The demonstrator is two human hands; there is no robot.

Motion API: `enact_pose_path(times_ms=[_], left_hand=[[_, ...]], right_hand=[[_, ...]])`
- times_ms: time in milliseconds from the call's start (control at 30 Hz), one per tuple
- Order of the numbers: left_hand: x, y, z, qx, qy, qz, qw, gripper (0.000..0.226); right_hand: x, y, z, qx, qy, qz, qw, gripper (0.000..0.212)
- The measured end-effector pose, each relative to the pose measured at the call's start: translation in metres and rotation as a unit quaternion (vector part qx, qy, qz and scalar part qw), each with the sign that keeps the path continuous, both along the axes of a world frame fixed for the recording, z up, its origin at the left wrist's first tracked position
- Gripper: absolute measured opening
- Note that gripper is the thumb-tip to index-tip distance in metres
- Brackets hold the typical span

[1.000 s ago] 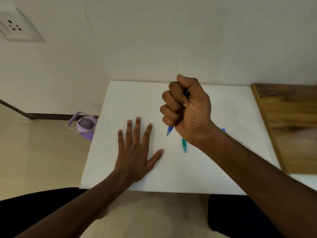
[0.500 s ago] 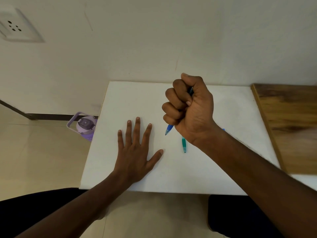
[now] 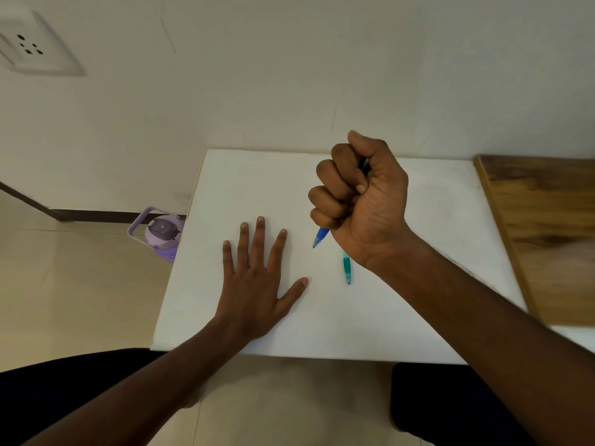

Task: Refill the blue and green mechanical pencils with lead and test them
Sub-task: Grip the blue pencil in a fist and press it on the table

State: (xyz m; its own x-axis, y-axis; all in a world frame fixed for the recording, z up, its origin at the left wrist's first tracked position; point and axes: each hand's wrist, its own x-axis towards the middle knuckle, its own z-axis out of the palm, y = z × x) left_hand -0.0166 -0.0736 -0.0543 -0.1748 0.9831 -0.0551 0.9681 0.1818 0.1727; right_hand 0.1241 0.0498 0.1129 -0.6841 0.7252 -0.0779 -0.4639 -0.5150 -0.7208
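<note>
My right hand (image 3: 362, 201) is closed in a fist around the blue mechanical pencil (image 3: 320, 237), held above the white table (image 3: 244, 175). Only the pencil's blue tip shows below the fist, pointing down and to the left, and a sliver of its barrel shows near my thumb, which rests on the top end. The green mechanical pencil (image 3: 346, 268) lies on the table just below my right wrist, its upper part hidden by the hand. My left hand (image 3: 257, 284) lies flat on the table with fingers spread, holding nothing.
A wooden board (image 3: 547, 220) covers the table's right side. A purple water bottle (image 3: 161, 233) stands on the tiled floor left of the table. The wall with a socket plate (image 3: 32, 46) is close behind. My dark-clothed knees are below the near edge.
My right fist with the blue pencil has risen slightly and shifted a little to the right, its tip tilting. The left hand and green pencil have stayed put.
</note>
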Motion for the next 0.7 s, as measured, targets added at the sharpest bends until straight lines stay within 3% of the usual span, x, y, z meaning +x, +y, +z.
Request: enact_pose_path(times_ms=[400, 567, 700], left_hand=[[-0.0005, -0.0002, -0.0042, 0.014, 0.001, 0.0, 1.0, 0.094], [-0.0009, 0.0006, -0.0074, 0.023, 0.0, -0.001, 1.0, 0.094], [-0.0009, 0.0005, -0.0088, 0.025, 0.003, -0.002, 1.0, 0.094]], right_hand=[[-0.0039, -0.0024, 0.0011, 0.023, -0.011, -0.009, 1.0, 0.06], [-0.0042, -0.0025, 0.0011, 0.059, -0.019, -0.003, 0.998, 0.03], [-0.0039, -0.0036, -0.0003, 0.083, -0.019, 0.002, 0.996, 0.036]])
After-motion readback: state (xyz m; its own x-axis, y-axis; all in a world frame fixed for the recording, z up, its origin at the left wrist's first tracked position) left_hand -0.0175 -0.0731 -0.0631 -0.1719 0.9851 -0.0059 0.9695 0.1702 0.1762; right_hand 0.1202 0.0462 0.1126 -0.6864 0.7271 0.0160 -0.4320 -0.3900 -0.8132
